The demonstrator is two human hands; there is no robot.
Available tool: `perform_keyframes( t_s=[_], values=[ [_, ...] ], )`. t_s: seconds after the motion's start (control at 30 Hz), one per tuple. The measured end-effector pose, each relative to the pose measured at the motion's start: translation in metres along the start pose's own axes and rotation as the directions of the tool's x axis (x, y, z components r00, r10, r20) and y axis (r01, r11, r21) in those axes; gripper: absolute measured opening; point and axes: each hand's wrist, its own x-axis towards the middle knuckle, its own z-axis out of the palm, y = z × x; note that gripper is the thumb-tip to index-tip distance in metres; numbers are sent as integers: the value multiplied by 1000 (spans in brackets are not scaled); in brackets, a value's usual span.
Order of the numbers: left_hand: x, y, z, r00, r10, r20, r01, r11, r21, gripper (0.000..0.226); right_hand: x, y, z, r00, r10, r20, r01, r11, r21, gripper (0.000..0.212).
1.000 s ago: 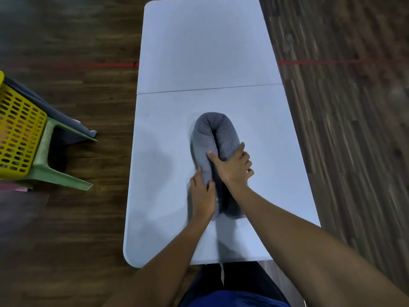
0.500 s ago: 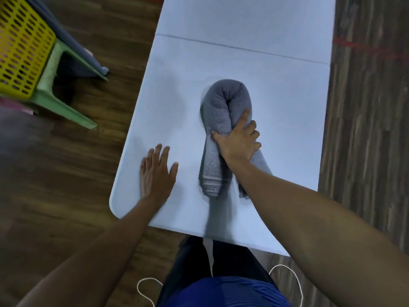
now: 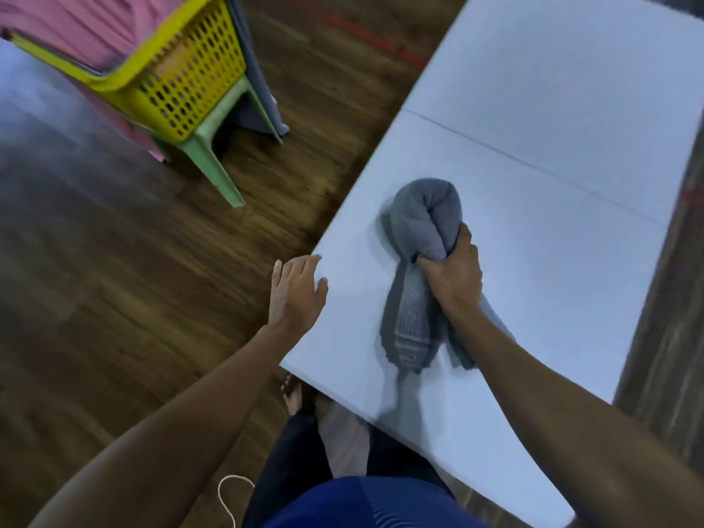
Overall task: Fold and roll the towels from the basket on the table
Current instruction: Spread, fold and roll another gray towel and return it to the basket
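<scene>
One grey towel (image 3: pixel 421 222), rolled into a thick sausage and bent double, lies on the pale desk (image 3: pixel 552 139) in the right half of the frame. Its rounded bend points toward the top, and its two ends trail toward the desk's lower edge. The right hand (image 3: pixel 453 278) grips the towel at its waist, fingers and thumb curled round both halves just below the bend. The left hand (image 3: pixel 295 291) holds nothing. Its fingers are straight and a little spread at the desk's left edge, near the centre of the frame; whether it touches the edge cannot be told. In the upper left a yellow slotted basket (image 3: pixel 190 70) sits on a pale green plastic stool (image 3: pixel 213 161) and holds pink cloth (image 3: pixel 76 28). A grey cloth (image 3: pixel 253 89) hangs down just beside the basket. The floor (image 3: pixel 114 280) is dark wood, and a white cord (image 3: pixel 228 497) loops on it at the bottom.
</scene>
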Motion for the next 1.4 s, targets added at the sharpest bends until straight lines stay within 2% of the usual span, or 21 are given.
perform_keyframes(
  t_s=[0.23, 0.43, 0.6, 0.83, 1.03, 1.23, 1.4],
  values=[
    [29, -129, -107, 988, -107, -111, 104, 994, -33, 35, -41, -150, 99, 959, -253, 130, 231, 959, 163, 78],
    [68, -256, -210, 976, -144, -164, 138, 989, -42, 30, -67, -277, 194, 949, -271, 162, 234, 949, 213, 88],
    [120, -329, -278, 958, -176, -229, 164, 984, -69, 22, -68, -371, 247, 947, -284, 148, 242, 938, 250, 91],
    [243, -397, -342, 949, -156, -274, 152, 988, -35, 20, -13, -504, 311, 927, -365, 90, 327, 901, 286, 90],
    [371, -454, -384, 945, -141, -295, 141, 990, -19, 17, 71, -612, 369, 914, -398, 77, 359, 883, 303, 80],
    [476, -512, -410, 967, -119, -226, 126, 992, 17, 14, 157, -720, 429, 903, -412, 123, 387, 903, 188, 91],
    [536, -563, -395, 986, -141, -89, 147, 987, 58, 16, 216, -780, 492, 883, -443, 157, 440, 896, 60, 96]
  ],
)
